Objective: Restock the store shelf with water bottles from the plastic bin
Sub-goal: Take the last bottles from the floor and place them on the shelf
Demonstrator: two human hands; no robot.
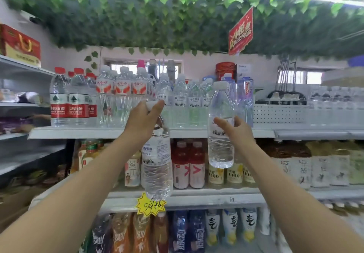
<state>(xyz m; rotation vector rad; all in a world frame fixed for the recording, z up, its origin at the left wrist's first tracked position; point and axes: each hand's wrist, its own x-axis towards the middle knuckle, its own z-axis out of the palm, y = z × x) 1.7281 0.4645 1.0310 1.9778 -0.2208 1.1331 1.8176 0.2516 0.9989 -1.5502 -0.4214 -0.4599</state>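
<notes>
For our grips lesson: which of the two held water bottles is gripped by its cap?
The bottle in the left hand, gripped at its cap and hanging down; the right hand holds the other bottle around its label.

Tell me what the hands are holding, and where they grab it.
The left hand grips one water bottle by its top; the right hand grips another bottle around its middle.
</notes>
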